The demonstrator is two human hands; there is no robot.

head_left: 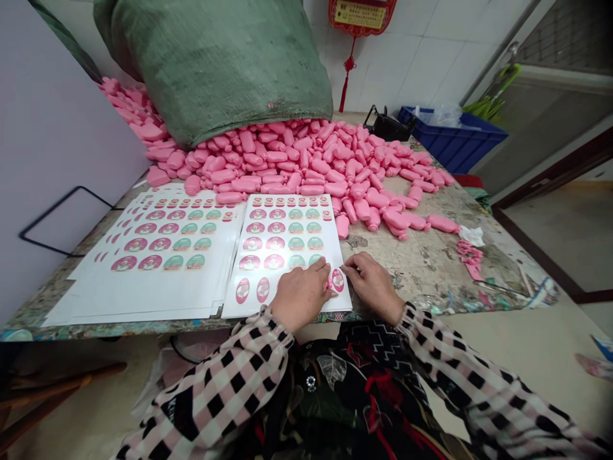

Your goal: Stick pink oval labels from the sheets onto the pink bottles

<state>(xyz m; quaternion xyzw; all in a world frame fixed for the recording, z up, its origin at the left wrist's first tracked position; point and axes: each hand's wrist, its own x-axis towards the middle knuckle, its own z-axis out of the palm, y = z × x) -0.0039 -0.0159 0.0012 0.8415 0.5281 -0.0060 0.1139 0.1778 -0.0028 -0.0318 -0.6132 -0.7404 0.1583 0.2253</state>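
Fingers (311, 273) of left hand (301, 295) and right hand (373, 285), loosely open, flanking one oval label (338, 280) on one top sheet (287, 236).

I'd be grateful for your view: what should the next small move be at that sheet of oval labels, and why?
Probably the right hand should ease the pink oval label off the white label sheet by its edge, since its fingertips lie right at that label, while the left hand rests flat on the sheet and can steady it.
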